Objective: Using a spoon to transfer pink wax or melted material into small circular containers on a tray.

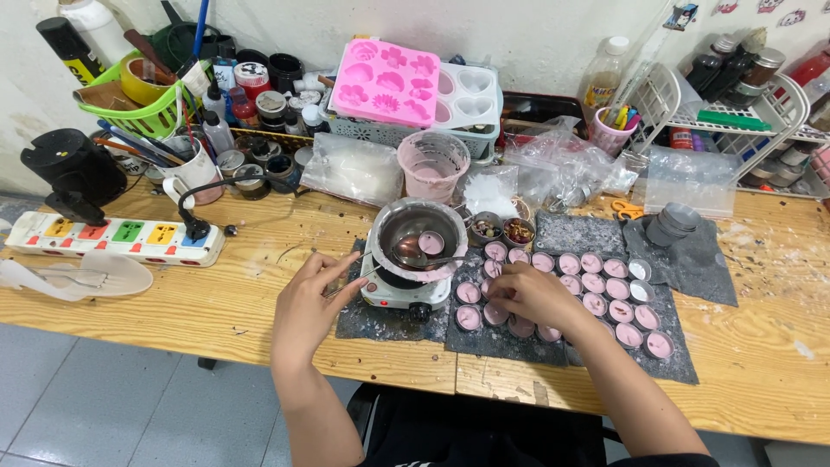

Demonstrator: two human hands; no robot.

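Observation:
My left hand (313,298) pinches thin metal tweezers (353,283) just left of a small white hotplate (406,294). On the hotplate sits a metal melting pot (417,227) holding a spoon (424,259) and a little pink wax. My right hand (529,294) rests fingers-down among several small round tins of pink wax (596,283), set in rows on a dark mat (673,346). Its fingertips touch a tin (495,311) near the mat's left side; whether it grips the tin is hidden.
A pink measuring cup (432,164), pink and white silicone moulds (386,82), bags, jars and a green basket (143,112) crowd the back of the wooden table. A power strip (112,238) lies at left. Stacked empty tins (673,223) and a wire rack (735,112) stand at right.

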